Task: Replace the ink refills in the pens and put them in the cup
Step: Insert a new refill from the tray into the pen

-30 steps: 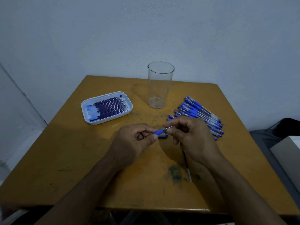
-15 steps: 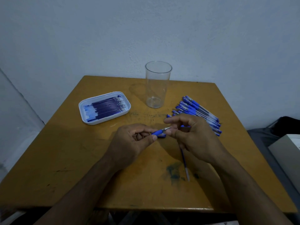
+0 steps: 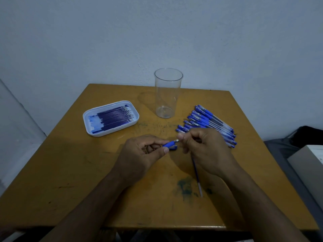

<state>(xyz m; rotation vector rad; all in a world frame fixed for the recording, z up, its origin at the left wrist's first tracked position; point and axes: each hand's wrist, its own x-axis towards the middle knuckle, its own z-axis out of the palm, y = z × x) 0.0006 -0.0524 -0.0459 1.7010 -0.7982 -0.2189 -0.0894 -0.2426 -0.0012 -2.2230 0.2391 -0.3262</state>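
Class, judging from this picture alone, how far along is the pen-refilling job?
Done: none; the clear cup holds no pens. In hand: left hand and right hand work on one pen; a loose refill lies nearby. Left: the pen pile and tray refills.

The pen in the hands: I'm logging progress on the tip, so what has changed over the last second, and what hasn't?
Little changed. The left hand still grips the pen by its blue grip, and the right hand still pinches the metal tip; its fingers have only shifted slightly there, as if twisting. The cup stays empty, and the refill tray, pen pile and loose refill have not moved.
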